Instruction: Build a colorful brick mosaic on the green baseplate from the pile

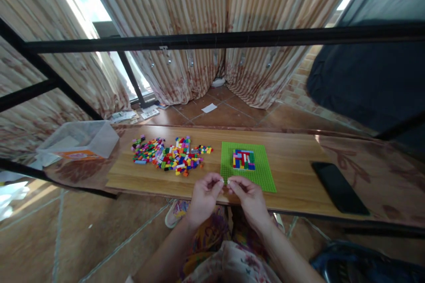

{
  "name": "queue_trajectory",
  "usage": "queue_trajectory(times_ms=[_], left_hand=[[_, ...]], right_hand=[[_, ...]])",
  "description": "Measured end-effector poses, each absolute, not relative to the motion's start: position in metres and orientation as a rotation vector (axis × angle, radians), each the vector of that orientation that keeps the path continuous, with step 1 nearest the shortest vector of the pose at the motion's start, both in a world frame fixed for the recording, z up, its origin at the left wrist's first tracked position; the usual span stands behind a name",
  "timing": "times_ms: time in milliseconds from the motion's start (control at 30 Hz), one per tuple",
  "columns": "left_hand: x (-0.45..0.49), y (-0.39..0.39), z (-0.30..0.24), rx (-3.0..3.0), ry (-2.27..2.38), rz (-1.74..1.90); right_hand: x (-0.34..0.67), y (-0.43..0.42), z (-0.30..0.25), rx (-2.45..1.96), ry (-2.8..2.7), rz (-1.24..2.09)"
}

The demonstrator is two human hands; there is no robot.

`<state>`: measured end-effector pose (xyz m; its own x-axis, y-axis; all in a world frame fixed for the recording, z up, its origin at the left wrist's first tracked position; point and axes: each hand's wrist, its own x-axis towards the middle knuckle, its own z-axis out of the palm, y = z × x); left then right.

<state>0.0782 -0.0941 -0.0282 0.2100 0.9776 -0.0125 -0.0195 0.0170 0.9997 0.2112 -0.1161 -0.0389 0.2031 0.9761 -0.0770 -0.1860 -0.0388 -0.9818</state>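
My left hand and my right hand are close together above the table's near edge, thumbs and forefingers pinched. Small pale bits show at both sets of fingertips; they are too small to name for certain. Just beyond my right hand lies a green baseplate. On it stands a low, roughly square build of toy bricks in blue, red, white, yellow and green. A loose heap of coloured toy bricks spreads over the wood to the left of the baseplate.
A clear plastic box with an orange label stands at the table's left. On the right, a black phone lies flat on the wooden board. A black metal bar crosses beyond the table, before striped curtains.
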Motion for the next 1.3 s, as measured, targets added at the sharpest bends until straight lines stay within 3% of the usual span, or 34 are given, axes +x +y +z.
queue_trajectory(times_ms=[233,500,1300], left_hand=[[0.064,-0.08,-0.055,1.382,1.243,1.082],[0.057,-0.051,-0.07,1.861,1.37,1.026],[0.058,-0.045,-0.077,2.089,1.384,0.984]], right_hand=[[0.261,-0.099,-0.043,-1.443,-0.88,0.827],[0.317,-0.052,-0.037,-1.685,-1.335,0.477],[0.311,-0.013,-0.045,-1.873,-2.133,0.004]])
